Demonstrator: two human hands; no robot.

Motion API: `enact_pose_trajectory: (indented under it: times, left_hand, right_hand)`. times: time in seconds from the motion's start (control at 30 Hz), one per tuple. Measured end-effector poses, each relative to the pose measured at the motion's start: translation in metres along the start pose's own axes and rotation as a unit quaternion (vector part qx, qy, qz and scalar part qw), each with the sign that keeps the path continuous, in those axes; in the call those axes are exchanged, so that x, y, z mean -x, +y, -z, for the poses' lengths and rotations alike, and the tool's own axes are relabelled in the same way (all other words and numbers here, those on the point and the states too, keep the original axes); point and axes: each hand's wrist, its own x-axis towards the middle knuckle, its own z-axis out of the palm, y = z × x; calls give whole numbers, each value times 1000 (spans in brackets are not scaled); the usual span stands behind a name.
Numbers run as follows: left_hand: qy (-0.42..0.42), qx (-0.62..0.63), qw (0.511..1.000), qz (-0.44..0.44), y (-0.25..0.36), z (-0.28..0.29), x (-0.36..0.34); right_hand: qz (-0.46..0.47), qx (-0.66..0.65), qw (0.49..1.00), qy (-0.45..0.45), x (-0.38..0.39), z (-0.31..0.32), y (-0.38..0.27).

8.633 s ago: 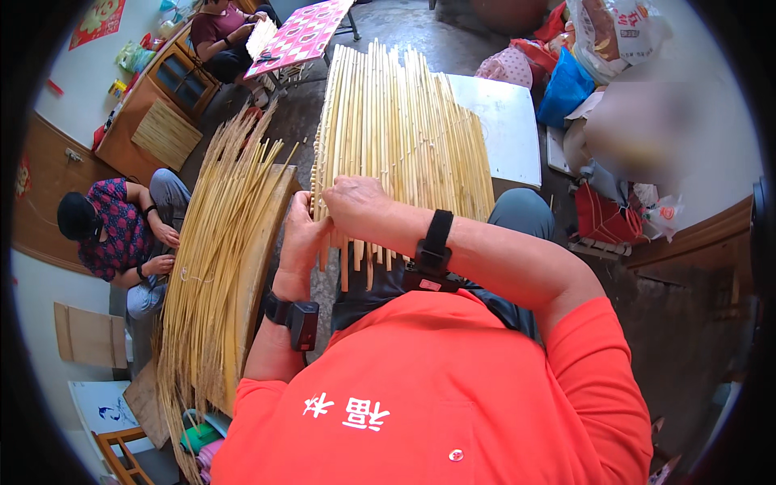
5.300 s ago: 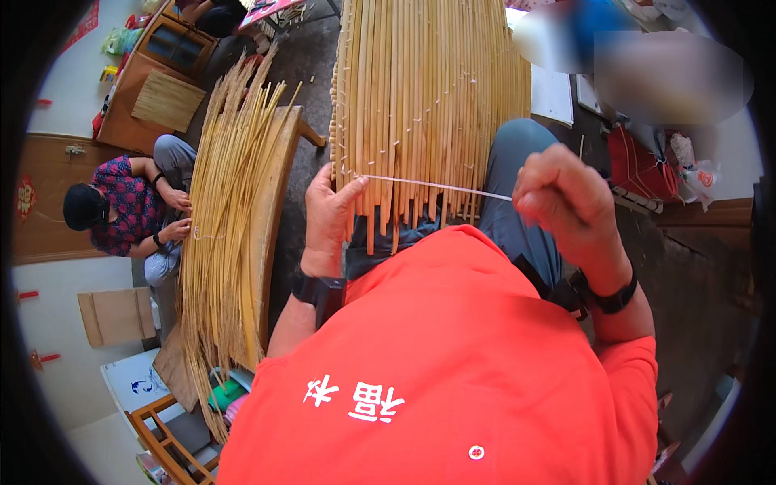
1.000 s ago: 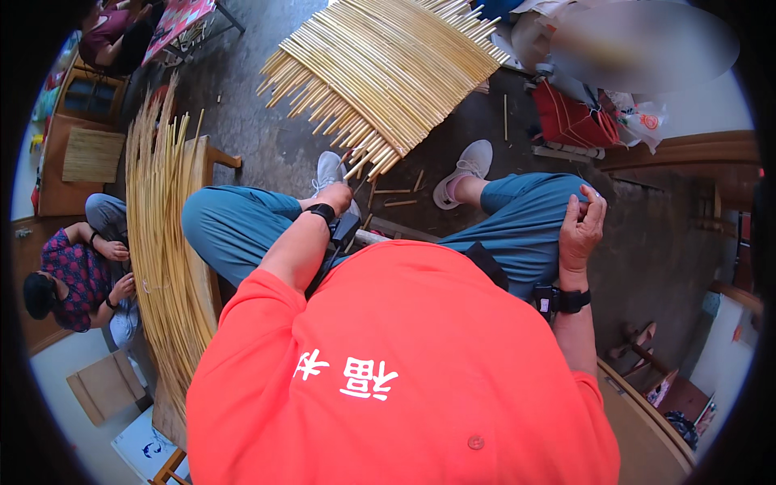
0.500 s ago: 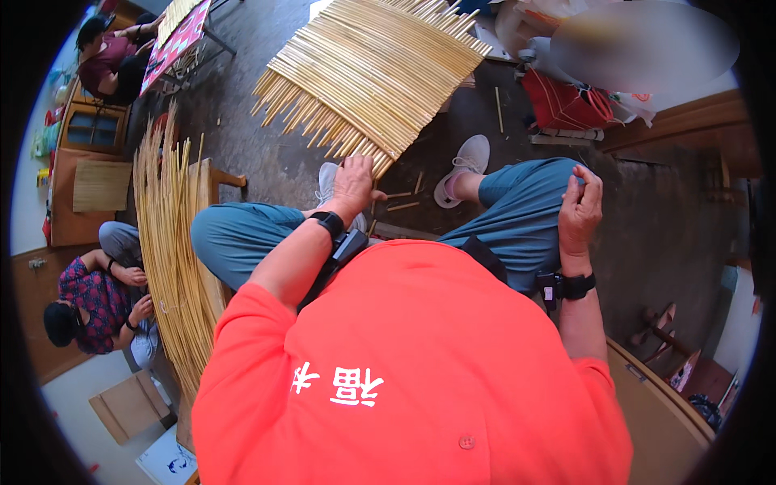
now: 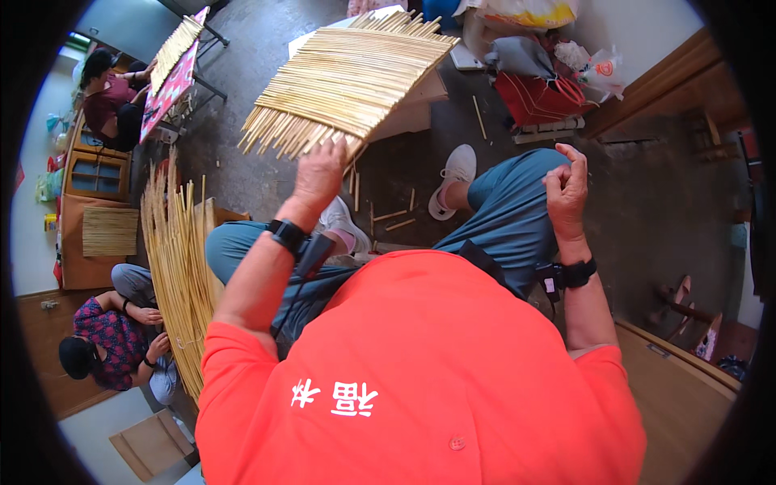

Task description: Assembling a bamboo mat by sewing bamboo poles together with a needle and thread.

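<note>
A mat of thin, straw-coloured sticks [image 5: 347, 77], bound side by side, lies ahead of me on a pale support [image 5: 408, 113]. Its stick ends are uneven along the left and far sides. At the mat's near corner, my left hand [image 5: 322, 174] has its fingers bent over the stick ends; the thumb is mostly hidden. My right hand [image 5: 566, 190] is by my right knee, holding nothing, with the index finger stretched and the other fingers loosely curled.
Short stick offcuts [image 5: 392, 217] lie on the floor between my shoes. Long stalks [image 5: 179, 275] are piled at my left, where a co-worker [image 5: 109, 339] sits. Another person [image 5: 113, 97] sits at a red-patterned table [image 5: 174, 89]. A red bag [image 5: 533, 99] stands ahead right.
My view has shifted. My left arm reaches farther forward and left, its hand still at the mat's near corner. My right index finger has straightened somewhat.
</note>
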Motion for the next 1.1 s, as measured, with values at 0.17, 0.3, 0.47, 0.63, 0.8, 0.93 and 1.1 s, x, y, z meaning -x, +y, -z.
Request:
enact_pose_trajectory:
  times: [0.17,0.3,0.47,0.63,0.8,0.93,1.1]
  left_hand:
    - [174,98,979,-50,-65,121,-49]
    - [137,229,962,64,-97,192,-74]
    - [130,473,840,231,-126,238,-65]
    - [160,562,762,277,-115,234,-21]
    - [201,620,703,284,-86,226,25]
    - [216,614,699,296,-71,223,48]
    - [220,630,667,331,-70,218,65]
  right_hand:
    - [-4,-174,981,-90,-21,-21,-41]
    - [102,-131,973,-160,-44,-40,-79]
    - [243,-43,948,-199,-78,-86,-117]
    - [306,-97,927,-196,-111,-163,-163]
    - [292,-187,916,-203,-96,-230,-214]
    - [280,-234,901,-234,-70,-260,-243]
    - [161,-337,878,-300,-45,-256,-261]
